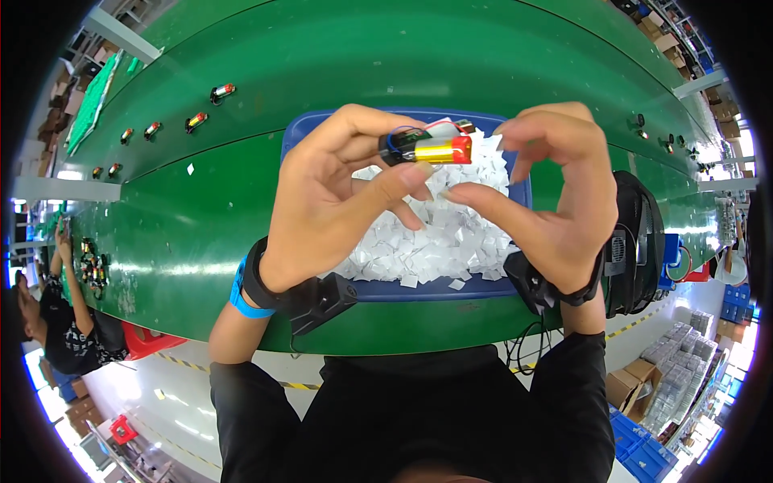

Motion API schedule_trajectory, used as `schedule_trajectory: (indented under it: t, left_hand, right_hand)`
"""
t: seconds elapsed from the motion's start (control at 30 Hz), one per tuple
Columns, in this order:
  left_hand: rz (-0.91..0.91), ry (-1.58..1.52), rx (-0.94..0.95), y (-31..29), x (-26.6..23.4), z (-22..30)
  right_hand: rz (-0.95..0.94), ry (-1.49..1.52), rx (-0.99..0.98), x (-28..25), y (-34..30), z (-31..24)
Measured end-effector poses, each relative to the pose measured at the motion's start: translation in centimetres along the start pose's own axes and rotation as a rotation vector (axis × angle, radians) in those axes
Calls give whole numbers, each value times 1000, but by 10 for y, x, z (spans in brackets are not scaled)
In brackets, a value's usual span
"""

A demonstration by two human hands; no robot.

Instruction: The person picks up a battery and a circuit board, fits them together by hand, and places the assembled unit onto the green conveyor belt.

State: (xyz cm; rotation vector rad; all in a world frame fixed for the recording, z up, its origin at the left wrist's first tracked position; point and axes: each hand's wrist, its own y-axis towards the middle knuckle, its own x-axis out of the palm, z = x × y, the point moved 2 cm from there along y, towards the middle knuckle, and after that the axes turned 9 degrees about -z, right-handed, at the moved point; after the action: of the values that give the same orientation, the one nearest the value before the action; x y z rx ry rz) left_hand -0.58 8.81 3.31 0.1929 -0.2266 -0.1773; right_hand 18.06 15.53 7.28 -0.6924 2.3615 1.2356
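Observation:
My left hand (334, 181) grips a small battery assembly (441, 150) between thumb and fingers. It has a shiny gold cylinder with a red end, a black part at its left, and thin red and blue wires. Just to its right, my right hand (560, 173) is curved with thumb and fingers apart, and no held thing shows in it. Below both hands lies a blue tray (435, 291) heaped with small white paper pieces (427, 249).
Several similar assemblies (196, 121) lie along the green table (185, 233), left and far right. A black bag (632, 245) stands right of the tray. Black devices with straps sit at both wrists, and a cable (527, 346) hangs down. At far left sits another person (64, 322).

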Motion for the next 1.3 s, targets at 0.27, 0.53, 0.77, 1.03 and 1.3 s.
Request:
schedule_trajectory:
  t: [0.27,0.53,0.77,1.03,1.3]
  left_hand:
    - [1,103,187,1,2,-2]
    - [-92,-251,-231,3,-7,8]
    - [-71,24,-224,1,-5,0]
    - [-40,106,-245,-1,-3,-3]
    - [-38,132,-285,1,-3,-3]
  right_hand:
    - [-207,256,239,7,-7,8]
    - [-265,143,-43,-4,3,14]
    - [-187,9,55,7,-2,21]
    - [-189,8,93,10,-6,25]
    - [-283,110,120,9,-7,29]
